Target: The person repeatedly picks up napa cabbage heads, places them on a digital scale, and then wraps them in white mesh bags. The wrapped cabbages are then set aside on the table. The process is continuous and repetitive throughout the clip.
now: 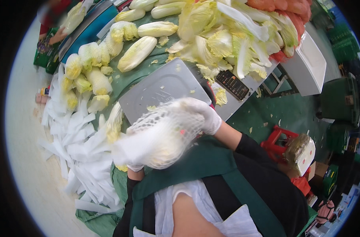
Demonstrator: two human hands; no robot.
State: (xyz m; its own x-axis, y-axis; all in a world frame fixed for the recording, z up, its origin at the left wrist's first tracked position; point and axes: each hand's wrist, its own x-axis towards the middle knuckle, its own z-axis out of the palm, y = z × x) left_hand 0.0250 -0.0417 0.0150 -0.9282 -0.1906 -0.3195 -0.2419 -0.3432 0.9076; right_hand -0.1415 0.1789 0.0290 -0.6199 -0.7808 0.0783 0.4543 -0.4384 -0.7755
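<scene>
Both my hands wear white gloves and hold a napa cabbage in a white foam net sleeve [165,136], blurred by motion, in front of my apron. My right hand [205,114] grips the upper right end of the sleeve. Behind its left part is my left hand [135,167], mostly hidden, with the glove's cuff showing below. Just beyond the bundle lies the grey metal plate of a weighing scale [168,83], with cabbage scraps on it. A bare napa cabbage [137,54] rests to the left of the plate.
Netted cabbages [89,54] are piled at the left above many loose foam sleeves [76,148]. Loose cabbage leaves [224,41] heap at the back, near a phone [232,85]. A red stool [276,140] stands at right. At upper left, another person's hand [58,36] holds a cabbage.
</scene>
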